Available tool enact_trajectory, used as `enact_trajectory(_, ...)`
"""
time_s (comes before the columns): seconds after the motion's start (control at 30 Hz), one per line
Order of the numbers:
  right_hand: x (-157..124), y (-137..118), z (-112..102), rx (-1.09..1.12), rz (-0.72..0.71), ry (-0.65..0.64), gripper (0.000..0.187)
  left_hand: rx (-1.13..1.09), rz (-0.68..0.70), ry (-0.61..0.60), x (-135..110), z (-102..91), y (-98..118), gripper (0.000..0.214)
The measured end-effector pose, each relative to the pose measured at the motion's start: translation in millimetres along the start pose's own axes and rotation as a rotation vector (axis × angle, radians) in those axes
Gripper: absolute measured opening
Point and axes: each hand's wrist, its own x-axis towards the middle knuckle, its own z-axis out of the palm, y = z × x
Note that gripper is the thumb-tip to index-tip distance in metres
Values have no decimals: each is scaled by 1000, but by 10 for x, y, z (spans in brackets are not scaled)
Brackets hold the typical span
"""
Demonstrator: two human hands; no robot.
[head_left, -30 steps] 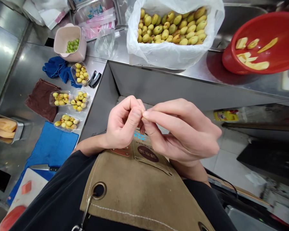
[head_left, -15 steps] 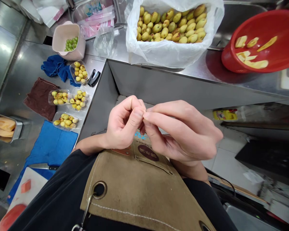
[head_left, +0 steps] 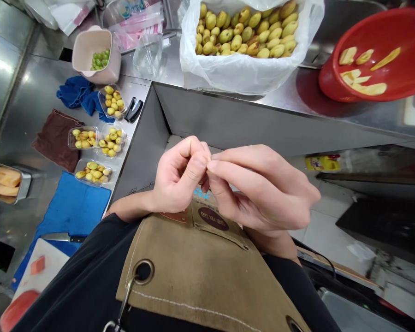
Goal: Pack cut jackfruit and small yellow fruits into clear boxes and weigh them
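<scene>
Shifted slightly upward in the view since the earlier frame, the steel counter and everything on it are seen, while the hands are held in nearly the same place. The left hand (head_left: 175, 177) is curled, and the right hand (head_left: 263, 188) is extended across to meet it, with the fingertips (head_left: 209, 165) of both pressed together in a pinch. Whatever is pinched there, if anything, is hidden by the fingers (too small to tell). Both hands are held above a tan canvas apron (head_left: 197, 267), not touching the counter.

Beyond them, yellow fruit (head_left: 244, 32) is heaped in a white plastic bag (head_left: 235, 78), and pale slices are lying in a red basin (head_left: 335, 83). To the left, four clear punnets of the yellow fruit (head_left: 93, 171) are set out beside a blue towel (head_left: 76, 203) and a brown towel (head_left: 55, 140). Green grapes are held in a pale pink cup (head_left: 105, 69). A kitchen knife (head_left: 60, 237) is laid near a white cutting board (head_left: 44, 281).
</scene>
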Motion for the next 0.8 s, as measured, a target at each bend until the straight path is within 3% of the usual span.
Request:
enact_trajectory(0.1, 31, -20, 12, -18, -65, 86, 24, 8, -1, 2, 0, 13, 3, 58)
enact_trajectory(0.27, -54, -43, -16, -38, 103, -38, 21, 8, 36, 2, 19, 44, 20, 57)
enact_trajectory(0.4, -100, -57, -35, -45, 116, -54, 21, 20, 54, 18, 23, 55, 15, 57)
enact_trajectory(0.57, -78, -53, -18, 1, 77, -46, 28, 37, 41, 37, 9, 44, -7, 56)
enact_trajectory(0.7, -45, -60, 13, -91, -53, 72, 32, 19, 66, 20, 8, 31, -3, 50)
enact_trajectory(0.8, -74, -70, 20, -71, -13, 15, 28, -25, 101, -7, 29, 29, 10, 49)
